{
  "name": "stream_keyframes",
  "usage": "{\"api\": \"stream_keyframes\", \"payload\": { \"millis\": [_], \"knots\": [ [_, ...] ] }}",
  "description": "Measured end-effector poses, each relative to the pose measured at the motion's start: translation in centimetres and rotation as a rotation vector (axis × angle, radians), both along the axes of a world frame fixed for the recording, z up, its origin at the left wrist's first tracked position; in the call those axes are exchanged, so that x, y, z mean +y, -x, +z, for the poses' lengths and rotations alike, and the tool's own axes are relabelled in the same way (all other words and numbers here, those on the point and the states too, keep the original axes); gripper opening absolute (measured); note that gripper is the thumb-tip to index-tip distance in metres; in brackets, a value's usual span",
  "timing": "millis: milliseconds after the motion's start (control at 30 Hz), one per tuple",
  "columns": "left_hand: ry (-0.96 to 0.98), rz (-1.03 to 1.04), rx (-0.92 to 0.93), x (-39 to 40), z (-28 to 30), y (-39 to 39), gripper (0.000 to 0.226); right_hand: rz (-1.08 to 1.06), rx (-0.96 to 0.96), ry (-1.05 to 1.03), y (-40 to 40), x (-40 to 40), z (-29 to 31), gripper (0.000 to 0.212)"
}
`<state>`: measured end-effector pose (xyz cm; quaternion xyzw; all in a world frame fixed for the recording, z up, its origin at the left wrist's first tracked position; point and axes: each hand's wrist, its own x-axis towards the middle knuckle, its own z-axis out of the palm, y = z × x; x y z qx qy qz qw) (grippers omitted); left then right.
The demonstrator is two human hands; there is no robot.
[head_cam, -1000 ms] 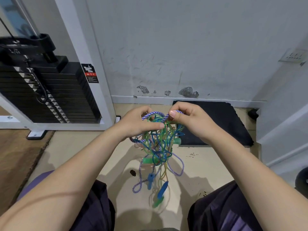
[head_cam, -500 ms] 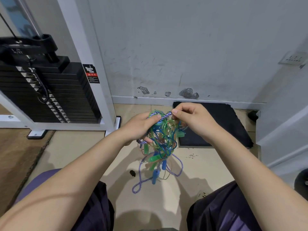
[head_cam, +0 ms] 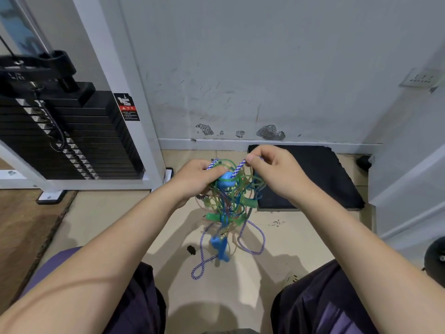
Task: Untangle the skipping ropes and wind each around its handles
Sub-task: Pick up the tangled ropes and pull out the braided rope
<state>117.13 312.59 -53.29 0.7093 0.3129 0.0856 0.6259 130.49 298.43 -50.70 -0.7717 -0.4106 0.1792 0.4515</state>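
A tangle of skipping ropes (head_cam: 228,198) hangs in the air between my hands, above the floor. It mixes thin green and blue plastic cords with a blue-and-white braided rope (head_cam: 252,239) that loops below. Green handles (head_cam: 213,216) stick out of the knot and blue handles (head_cam: 220,247) dangle at the bottom. My left hand (head_cam: 195,179) grips the top left of the bundle, with a blue handle end beside its fingers. My right hand (head_cam: 274,169) pinches a strand of the braided rope at the top right.
A black weight stack (head_cam: 60,131) in a white frame stands at the left. A black mat (head_cam: 310,177) lies by the wall behind my right hand. My knees in dark shorts frame the beige floor (head_cam: 115,218). A dark round object (head_cam: 435,256) sits at the right edge.
The bundle has been gathered higher and tighter. The dangling blue and green handles have risen off the floor, and my right hand has pulled the braided strand up and to the right.
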Motion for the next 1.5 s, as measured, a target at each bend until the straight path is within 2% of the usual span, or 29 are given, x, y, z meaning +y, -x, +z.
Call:
{"api": "stream_keyframes", "payload": {
  "millis": [100, 167, 233, 300, 467, 567, 667, 767, 933, 1067, 1233, 1367, 1500],
  "knots": [
    [0.149, -0.079, -0.053, 0.6, 0.2, 0.2, 0.040, -0.050, 0.090, -0.070, -0.2, 0.0, -0.1, 0.021],
    [0.191, -0.143, -0.074, 0.6, 0.5, 0.4, 0.030, -0.069, 0.194, -0.145, -0.1, 0.0, 0.1, 0.023],
    [0.163, -0.202, -0.058, 0.2, 0.8, 0.6, 0.020, -0.042, 0.311, -0.209, 0.1, 0.0, 0.3, 0.022],
    [0.120, -0.212, -0.045, -0.1, 0.8, 0.8, 0.022, 0.010, 0.391, -0.239, 0.2, 0.0, 0.3, 0.020],
    [0.079, -0.148, -0.029, 0.0, 1.0, 1.1, 0.025, 0.036, 0.459, -0.157, 0.2, 0.0, 0.8, 0.019],
    [0.051, -0.136, -0.010, -0.1, 1.0, 1.2, 0.029, 0.025, 0.363, -0.087, -0.2, -0.2, 1.1, 0.015],
    [0.041, -0.125, -0.012, -0.1, 0.9, 1.2, 0.034, 0.137, 0.229, 0.023, -0.4, -0.4, 0.5, 0.010],
    [0.030, -0.132, -0.033, -0.2, 1.2, 1.3, 0.031, 0.225, 0.053, 0.108, -0.4, -0.2, -0.1, 0.026],
    [0.031, -0.113, -0.059, -0.3, 1.5, 1.3, 0.034, 0.162, -0.017, 0.107, -0.5, 0.0, 0.1, 0.030],
    [0.037, -0.129, -0.048, -0.4, 1.6, 1.3, 0.043, 0.126, -0.157, 0.176, 0.1, 0.0, 0.6, 0.037],
    [0.007, -0.065, -0.051, -0.5, 1.2, 1.0, 0.033, 0.108, -0.296, 0.253, 0.7, 0.0, 0.8, 0.040],
    [-0.022, -0.046, -0.049, -0.1, 1.4, 1.0, 0.031, 0.103, -0.323, 0.232, 0.7, 0.0, 0.8, 0.033],
    [-0.019, 0.002, -0.049, 0.3, 1.5, 1.1, 0.019, 0.116, -0.214, 0.158, 0.2, -0.2, 0.7, 0.022]
  ]
}}
